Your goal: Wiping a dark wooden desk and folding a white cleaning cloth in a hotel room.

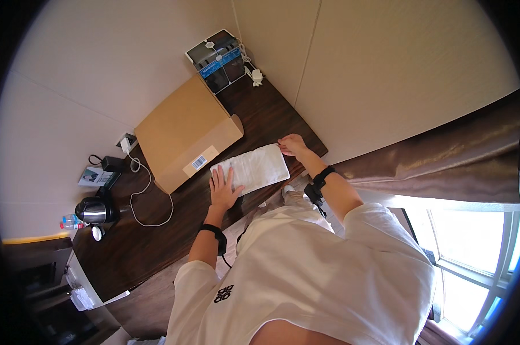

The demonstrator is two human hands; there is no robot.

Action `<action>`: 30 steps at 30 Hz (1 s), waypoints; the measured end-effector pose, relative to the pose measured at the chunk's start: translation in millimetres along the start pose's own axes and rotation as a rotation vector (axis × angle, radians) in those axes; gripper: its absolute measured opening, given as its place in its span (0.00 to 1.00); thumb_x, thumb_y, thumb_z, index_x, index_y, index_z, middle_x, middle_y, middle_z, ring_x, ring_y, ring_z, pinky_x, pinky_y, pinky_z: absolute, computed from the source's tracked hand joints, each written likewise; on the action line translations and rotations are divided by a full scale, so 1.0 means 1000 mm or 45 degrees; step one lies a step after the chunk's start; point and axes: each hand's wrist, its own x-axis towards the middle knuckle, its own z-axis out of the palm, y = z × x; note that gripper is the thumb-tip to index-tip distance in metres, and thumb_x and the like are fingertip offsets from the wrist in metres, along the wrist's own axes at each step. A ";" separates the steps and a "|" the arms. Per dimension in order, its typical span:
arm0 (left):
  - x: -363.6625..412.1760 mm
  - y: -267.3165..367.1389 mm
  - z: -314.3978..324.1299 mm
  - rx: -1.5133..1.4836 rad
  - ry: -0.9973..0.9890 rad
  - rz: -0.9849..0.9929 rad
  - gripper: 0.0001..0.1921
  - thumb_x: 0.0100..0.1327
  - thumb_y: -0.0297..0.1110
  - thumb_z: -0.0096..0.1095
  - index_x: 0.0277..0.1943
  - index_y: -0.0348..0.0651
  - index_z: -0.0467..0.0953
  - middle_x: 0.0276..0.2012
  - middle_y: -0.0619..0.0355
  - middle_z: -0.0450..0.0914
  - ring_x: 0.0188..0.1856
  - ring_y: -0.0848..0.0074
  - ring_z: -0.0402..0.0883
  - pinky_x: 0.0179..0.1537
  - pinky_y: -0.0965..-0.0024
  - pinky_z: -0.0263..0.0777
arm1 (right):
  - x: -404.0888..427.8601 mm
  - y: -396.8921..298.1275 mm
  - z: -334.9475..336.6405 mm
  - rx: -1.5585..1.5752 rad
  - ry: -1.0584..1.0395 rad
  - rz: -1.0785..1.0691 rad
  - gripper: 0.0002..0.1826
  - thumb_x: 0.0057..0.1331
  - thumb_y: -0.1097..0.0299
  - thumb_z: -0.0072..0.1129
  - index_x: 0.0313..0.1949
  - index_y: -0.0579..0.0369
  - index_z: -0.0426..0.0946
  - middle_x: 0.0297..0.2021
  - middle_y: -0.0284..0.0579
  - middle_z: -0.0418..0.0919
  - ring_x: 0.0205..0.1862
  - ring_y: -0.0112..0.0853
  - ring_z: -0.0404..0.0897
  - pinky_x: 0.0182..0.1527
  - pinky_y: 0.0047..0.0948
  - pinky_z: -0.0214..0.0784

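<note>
A folded white cloth (260, 167) lies flat on the dark wooden desk (152, 246), close to its front edge. My left hand (223, 188) rests palm down with fingers spread on the cloth's left end. At the cloth's upper right corner, the fingertips of my right hand (292, 145) pinch its edge. A large brown cardboard box (182, 125) sits just behind the cloth, towards the wall, with a barcode label on its side.
A black and steel electric kettle (95, 210), small plastic bottles (72, 222) and a white cable (146, 224) are on the left. Behind the box, a dark case with a blue band (220, 62) stands near a white plug adapter (256, 76). Brown curtains (432, 159) hang at right.
</note>
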 end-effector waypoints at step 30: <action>0.001 0.000 -0.005 -0.044 -0.174 -0.046 0.44 0.59 0.67 0.43 0.71 0.55 0.41 0.71 0.44 0.29 0.72 0.49 0.26 0.66 0.41 0.28 | 0.007 0.001 0.009 -0.855 0.159 -0.523 0.14 0.51 0.74 0.63 0.38 0.53 0.73 0.27 0.43 0.79 0.34 0.35 0.80 0.40 0.30 0.72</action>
